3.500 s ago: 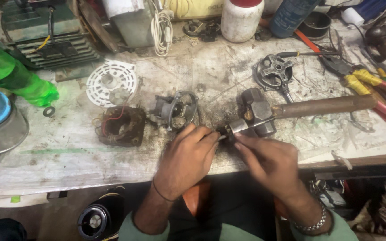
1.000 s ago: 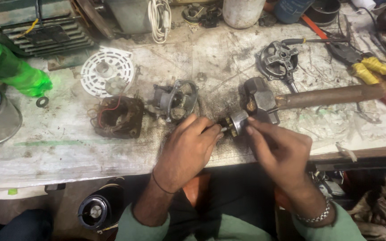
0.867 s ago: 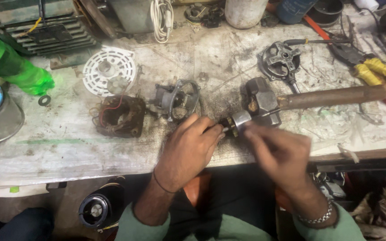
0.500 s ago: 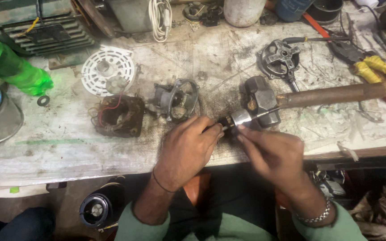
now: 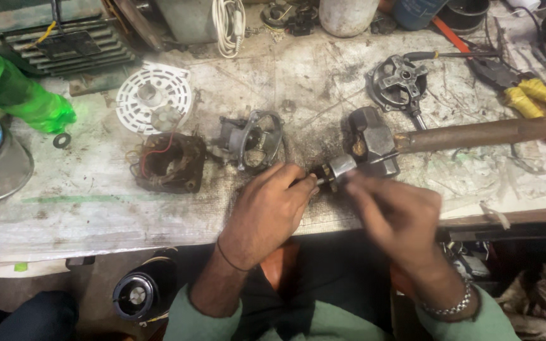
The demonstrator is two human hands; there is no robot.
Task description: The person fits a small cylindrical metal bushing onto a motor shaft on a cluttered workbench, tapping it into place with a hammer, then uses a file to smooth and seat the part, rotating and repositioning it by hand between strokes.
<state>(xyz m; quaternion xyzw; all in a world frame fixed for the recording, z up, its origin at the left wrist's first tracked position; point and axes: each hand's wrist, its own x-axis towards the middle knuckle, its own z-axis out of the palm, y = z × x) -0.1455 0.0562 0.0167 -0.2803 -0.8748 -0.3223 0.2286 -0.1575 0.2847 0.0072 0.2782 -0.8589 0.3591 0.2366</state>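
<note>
My left hand (image 5: 268,211) grips the shaft end of a small metal rotor part (image 5: 338,169) at the near edge of the worn workbench (image 5: 83,208). My right hand (image 5: 394,211), blurred, has its fingers on the same part from the right. Just behind the part lies a hammer (image 5: 374,140) with a brown wooden handle (image 5: 475,134) running right. To the left sit a small motor housing (image 5: 254,139) and a copper-wound stator (image 5: 169,163).
A white round fan guard (image 5: 153,104) and a green plastic bottle (image 5: 17,95) lie at the back left. A metal end cap (image 5: 399,79) and yellow and red handled pliers (image 5: 538,101) lie at the right. A finned motor (image 5: 64,38) stands at the back.
My right hand has shifted slightly on the rotor part and is blurred with motion. My left hand keeps its hold. The view has moved a little.
</note>
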